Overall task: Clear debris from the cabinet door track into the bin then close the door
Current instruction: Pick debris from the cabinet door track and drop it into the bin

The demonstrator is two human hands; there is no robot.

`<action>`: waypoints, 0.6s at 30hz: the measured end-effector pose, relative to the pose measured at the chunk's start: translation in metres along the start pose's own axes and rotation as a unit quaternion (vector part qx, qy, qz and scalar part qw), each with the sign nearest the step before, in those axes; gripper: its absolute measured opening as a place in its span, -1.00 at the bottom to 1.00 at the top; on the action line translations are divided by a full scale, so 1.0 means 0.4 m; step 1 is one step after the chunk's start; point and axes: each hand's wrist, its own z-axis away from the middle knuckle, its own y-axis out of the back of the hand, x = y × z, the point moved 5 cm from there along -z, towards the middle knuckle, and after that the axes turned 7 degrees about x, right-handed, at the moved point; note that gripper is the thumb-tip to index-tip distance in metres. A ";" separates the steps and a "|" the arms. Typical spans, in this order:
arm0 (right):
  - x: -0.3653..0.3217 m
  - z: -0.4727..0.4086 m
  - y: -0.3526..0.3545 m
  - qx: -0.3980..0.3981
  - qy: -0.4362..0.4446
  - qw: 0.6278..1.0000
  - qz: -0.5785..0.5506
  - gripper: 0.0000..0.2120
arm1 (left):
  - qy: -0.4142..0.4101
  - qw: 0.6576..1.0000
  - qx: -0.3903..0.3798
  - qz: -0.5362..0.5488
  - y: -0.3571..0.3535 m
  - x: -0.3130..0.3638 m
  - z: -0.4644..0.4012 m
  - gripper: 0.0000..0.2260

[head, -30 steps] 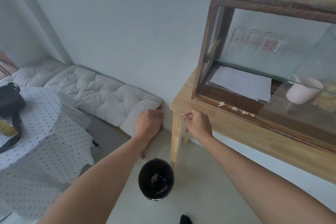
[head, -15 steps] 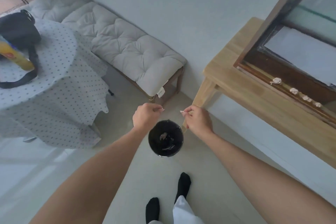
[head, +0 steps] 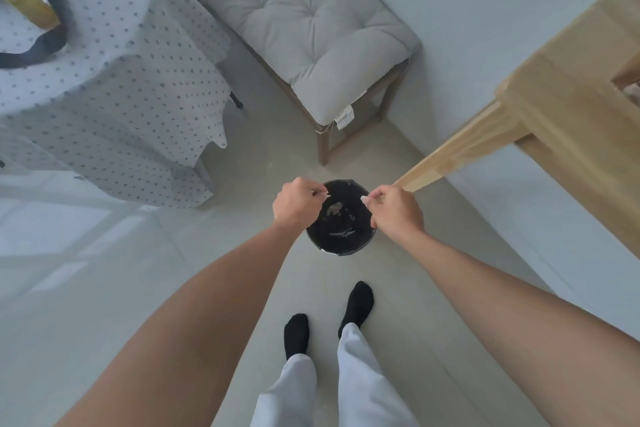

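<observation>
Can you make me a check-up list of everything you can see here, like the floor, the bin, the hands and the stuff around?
Surface: pale tiled floor, bare around the bin.
Job's things: black bin on the floor, some scraps already inside; a small pale bit of debris pinched in the right hand, another small bit in the left. Cabinet track not in view.
Clutter: nothing seen on the floor.
Hands: left hand and right hand both pinched shut above the bin's rim.
Cables: nothing seen; only a black strap on the dotted tablecloth.
Surroundings: cushioned bench, wooden table, white wall.
</observation>
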 end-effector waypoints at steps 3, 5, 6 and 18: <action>0.011 -0.028 -0.027 -0.019 -0.007 1.000 0.001 -0.81 | -0.002 0.999 -0.044 -0.004 -0.034 0.001 -0.022 -0.77; 0.024 -0.038 -0.037 -0.029 -0.012 0.999 -0.003 -0.81 | -0.004 0.998 -0.067 -0.014 -0.046 0.001 -0.028 -0.71; 0.031 -0.041 -0.038 -0.031 -0.013 0.999 -0.004 -0.77 | -0.006 0.997 -0.070 -0.020 -0.048 0.001 -0.031 -0.69; 0.053 0.017 0.041 0.020 -0.018 0.999 -0.041 -0.56 | -0.047 0.996 -0.057 -0.051 0.024 0.057 0.018 -0.61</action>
